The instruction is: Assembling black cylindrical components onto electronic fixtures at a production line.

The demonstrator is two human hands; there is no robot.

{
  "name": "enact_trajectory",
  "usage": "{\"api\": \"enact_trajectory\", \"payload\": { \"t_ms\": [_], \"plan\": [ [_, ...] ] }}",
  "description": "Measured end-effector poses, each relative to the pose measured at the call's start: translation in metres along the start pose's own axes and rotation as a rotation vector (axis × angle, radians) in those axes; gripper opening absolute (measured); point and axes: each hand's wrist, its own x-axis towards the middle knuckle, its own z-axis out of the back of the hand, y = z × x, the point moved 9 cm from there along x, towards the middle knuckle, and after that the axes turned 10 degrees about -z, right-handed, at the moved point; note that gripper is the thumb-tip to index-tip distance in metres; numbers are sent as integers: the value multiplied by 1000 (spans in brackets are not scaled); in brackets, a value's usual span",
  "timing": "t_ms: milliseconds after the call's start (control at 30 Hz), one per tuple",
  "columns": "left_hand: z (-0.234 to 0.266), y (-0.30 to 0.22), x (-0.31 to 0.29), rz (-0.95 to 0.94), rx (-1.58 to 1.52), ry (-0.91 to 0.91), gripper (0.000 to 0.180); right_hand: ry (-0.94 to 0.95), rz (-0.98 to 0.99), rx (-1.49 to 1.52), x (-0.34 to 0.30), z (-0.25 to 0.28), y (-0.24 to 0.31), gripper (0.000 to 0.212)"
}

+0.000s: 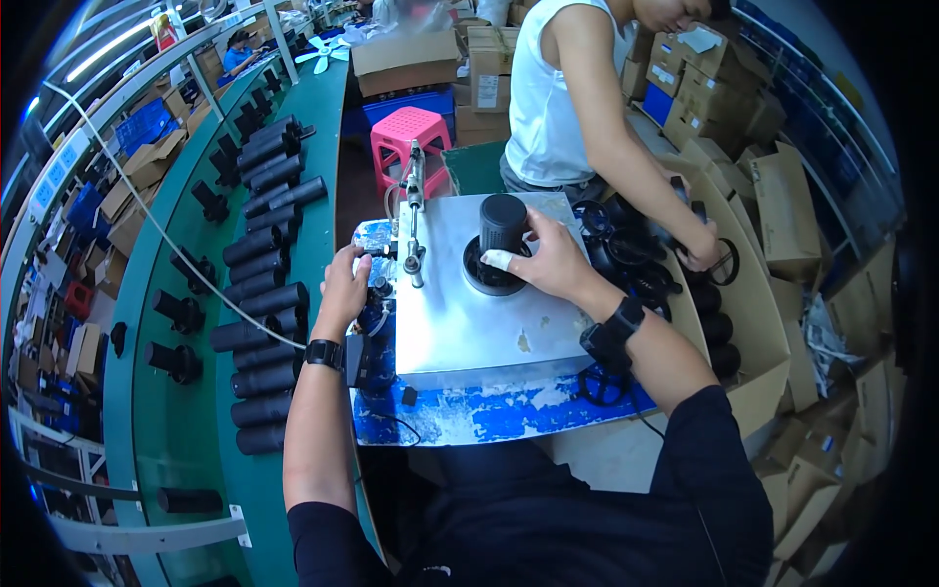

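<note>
Holding upright black cylinder (503,225): right hand (550,256), angled inward.

Over there, a silver metal box (460,338) sits on the scuffed blue-and-white surface (469,423), below the right fingers (498,259); left of the left fingers (362,268), black cylinders (258,333) lie along a green surface (328,117).

Grips a black ribbed cylinder (503,227) upright in the right hand (558,259), above a round black fitting (489,282) on a silver sheet-metal box (460,338), and holds the left hand (342,291) beside the box's left edge, near a slim silver metal actuator (415,210). Has black cylindrical parts (264,383) lying side by side on a long green bench (330,147) at left, and a person in a white sleeveless top (562,108) at upper right, reaching over a brown cardboard carton (761,386)
</note>
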Motion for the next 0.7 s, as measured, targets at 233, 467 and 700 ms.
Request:
{"api": "enact_trajectory", "payload": {
  "t_ms": [233, 467, 700],
  "plan": [
    [-6, -22, 13, -10, 82, 17, 50, -41, 14, 11, -5, -1, -5, 62],
    [2, -29, 5, 66, 169, 107, 53, -101, 8, -8, -10, -5, -5, 61],
    [96, -107, -101, -165, -345, -590, 42, -273, 229, -9, -5, 32, 18, 57]
  ]
}}
